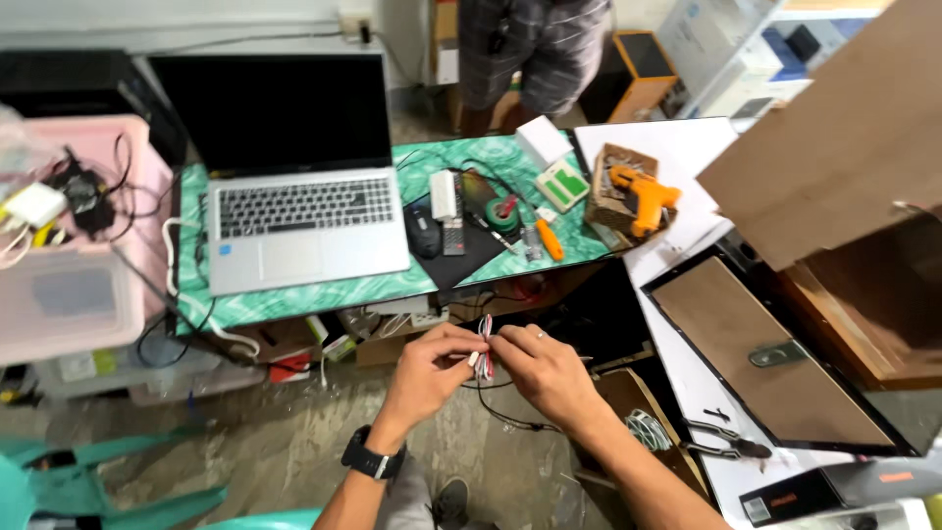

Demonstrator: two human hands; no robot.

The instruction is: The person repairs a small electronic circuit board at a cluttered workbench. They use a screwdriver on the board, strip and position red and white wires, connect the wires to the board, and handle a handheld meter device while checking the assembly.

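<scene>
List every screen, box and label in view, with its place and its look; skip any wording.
Open silver laptop: left on the green table, dark blank screen.
Small white box: table's far right corner, plain.
Green-and-white flat packet: just in front of that box.
Black flat box with orange label: bottom right, on the white surface.

Beyond the fingers (471,345), a green table (324,292) carries a laptop (294,186), mouse (424,236), remote (452,226) and orange knife (549,238).
</scene>
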